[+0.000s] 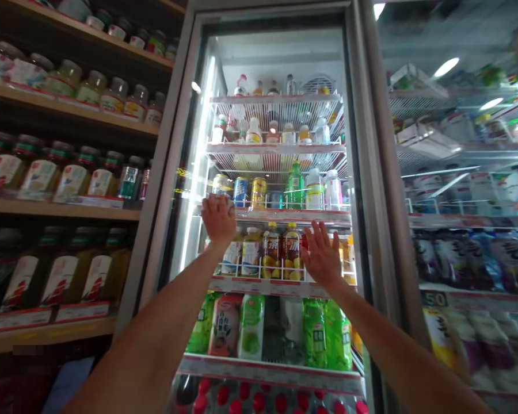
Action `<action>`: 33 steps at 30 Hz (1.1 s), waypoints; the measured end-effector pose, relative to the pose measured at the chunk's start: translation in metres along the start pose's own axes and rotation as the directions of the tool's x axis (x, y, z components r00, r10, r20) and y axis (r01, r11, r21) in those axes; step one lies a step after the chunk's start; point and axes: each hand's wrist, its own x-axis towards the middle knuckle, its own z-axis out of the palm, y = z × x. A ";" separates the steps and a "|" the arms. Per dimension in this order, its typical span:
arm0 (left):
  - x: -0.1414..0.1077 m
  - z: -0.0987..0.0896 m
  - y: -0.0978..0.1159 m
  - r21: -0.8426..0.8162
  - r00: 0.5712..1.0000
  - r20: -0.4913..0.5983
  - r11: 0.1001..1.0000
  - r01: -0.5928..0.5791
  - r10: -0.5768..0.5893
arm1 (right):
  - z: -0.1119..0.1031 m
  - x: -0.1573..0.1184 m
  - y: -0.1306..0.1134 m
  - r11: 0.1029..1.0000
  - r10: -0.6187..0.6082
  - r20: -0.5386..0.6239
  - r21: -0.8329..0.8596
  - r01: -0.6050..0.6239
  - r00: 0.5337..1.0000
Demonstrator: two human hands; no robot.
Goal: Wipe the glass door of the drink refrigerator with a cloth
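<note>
My left hand (219,219) is raised in front of a glass-fronted drinks fridge (280,214), by the left end of a shelf of cans. Its fingers point up and are slightly bent, and I see nothing held. My right hand (323,253) is lower and to the right, fingers spread, before a row of bottles. Between the hands stand dark tea bottles with yellow caps (292,250). Above them are a gold can (258,192), a blue can (240,191) and a green bottle (296,187). Whether either hand touches the glass, I cannot tell.
Wooden shelves (64,208) with rows of jars and bottles run along the left. A second fridge section (470,221) with more drinks is on the right, past a metal frame (382,172). Large green cartons or bottles (315,333) and red-capped bottles (259,402) fill the lower shelves.
</note>
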 end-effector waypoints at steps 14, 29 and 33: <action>-0.024 0.004 0.034 0.028 0.995 0.050 0.996 -0.090 0.088 | 0.001 -0.001 0.001 1.000 -0.022 -0.032 -0.008 0.022 0.999; -0.041 0.004 0.005 -0.049 0.999 -0.033 0.998 -0.032 0.030 | 0.000 0.001 0.001 1.000 0.004 0.003 -0.004 -0.004 1.000; -0.083 0.010 0.045 -0.118 0.829 0.097 0.834 -0.539 0.550 | -0.001 0.001 0.002 1.000 0.002 0.003 -0.026 -0.002 1.000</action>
